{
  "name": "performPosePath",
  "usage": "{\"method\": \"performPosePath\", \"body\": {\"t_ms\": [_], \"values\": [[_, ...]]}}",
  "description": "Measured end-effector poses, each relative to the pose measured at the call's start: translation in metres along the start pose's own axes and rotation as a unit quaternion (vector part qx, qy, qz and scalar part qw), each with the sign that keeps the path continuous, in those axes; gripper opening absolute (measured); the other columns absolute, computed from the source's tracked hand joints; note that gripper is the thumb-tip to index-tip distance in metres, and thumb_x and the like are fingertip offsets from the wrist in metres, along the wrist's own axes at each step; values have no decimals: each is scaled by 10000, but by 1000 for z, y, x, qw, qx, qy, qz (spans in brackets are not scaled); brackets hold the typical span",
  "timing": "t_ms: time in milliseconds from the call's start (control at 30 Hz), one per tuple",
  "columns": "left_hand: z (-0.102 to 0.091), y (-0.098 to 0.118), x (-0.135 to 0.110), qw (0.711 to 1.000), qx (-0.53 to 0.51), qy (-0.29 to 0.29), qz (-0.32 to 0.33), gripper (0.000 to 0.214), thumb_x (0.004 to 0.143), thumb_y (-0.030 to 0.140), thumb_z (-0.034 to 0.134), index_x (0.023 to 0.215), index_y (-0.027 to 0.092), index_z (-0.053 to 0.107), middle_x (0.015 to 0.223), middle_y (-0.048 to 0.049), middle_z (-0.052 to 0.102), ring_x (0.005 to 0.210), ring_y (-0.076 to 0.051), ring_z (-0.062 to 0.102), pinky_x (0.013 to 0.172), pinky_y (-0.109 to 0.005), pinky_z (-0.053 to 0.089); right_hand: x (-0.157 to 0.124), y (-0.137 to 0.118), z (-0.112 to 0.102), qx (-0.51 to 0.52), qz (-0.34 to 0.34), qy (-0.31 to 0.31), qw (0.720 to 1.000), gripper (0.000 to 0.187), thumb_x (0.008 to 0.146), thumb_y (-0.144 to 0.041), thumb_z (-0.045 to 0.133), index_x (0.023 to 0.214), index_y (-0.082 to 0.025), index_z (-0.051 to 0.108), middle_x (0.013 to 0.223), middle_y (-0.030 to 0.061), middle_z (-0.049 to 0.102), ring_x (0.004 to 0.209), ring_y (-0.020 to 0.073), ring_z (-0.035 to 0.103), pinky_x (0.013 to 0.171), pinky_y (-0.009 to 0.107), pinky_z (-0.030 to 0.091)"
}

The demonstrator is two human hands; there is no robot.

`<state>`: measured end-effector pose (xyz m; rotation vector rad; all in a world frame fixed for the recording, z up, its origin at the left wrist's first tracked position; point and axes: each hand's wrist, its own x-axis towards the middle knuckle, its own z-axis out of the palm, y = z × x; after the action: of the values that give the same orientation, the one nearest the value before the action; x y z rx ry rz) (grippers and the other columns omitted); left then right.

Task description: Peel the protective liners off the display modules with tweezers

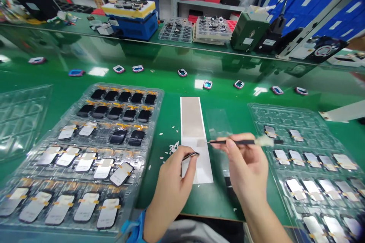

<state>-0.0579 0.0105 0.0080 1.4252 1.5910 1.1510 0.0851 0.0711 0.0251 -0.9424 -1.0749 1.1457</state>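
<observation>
A green desk (159, 197) carries two clear plastic trays, the left tray (151, 95) and the right tray (285, 117), both loaded with display panels (85, 207). Between the trays lies a pale film strip (191, 117), with white scraps (173, 146) just beside it. Above the strip, the left hand (171, 186) pinches a small dark curved part (190, 155) narrowly between its fingers (185, 171). The right hand (245, 167) holds black tweezers (236, 142) in closed fingers, tips directed toward that part, near but not touching.
</observation>
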Motion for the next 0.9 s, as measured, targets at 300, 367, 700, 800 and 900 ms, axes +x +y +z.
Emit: {"method": "performPosePath", "body": {"t_ms": [300,367,700,800,900], "values": [[9,16,-2,913,-388,-15,-124,236,1023,469,500,1018,236,461,688,57,593,503,-75,423,496,-193,349,-38,3,7,26,-41,-26,998,113,999,-159,545,1004,-270,570,911,28,649,864,207,771,676,323,666],[11,14,-3,903,-415,-16,-111,282,1015,513,490,1053,234,473,712,32,615,535,-90,432,509,-209,346,-37,5,6,19,-43,-34,998,110,999,-160,545,1005,-269,555,910,35,664,874,212,769,679,335,664],[18,11,-3,909,-406,-2,-95,176,1054,429,458,1061,253,452,751,26,627,660,-109,512,552,-194,375,-33,1,10,-11,-71,-2,997,100,968,-165,596,943,-260,576,835,26,669,827,192,755,622,292,645],[19,11,-3,907,-411,-3,-91,163,1060,417,449,1060,255,443,768,21,639,689,-113,548,550,-187,380,-34,3,10,2,-69,-9,998,117,977,-145,575,963,-261,570,853,22,656,838,194,757,636,301,651],[19,11,-3,906,-413,0,-96,153,1061,411,448,1057,259,439,791,15,648,707,-117,570,545,-183,383,-36,6,8,8,-73,-18,997,152,978,-114,558,978,-265,574,873,17,644,876,191,754,677,312,658]]}}
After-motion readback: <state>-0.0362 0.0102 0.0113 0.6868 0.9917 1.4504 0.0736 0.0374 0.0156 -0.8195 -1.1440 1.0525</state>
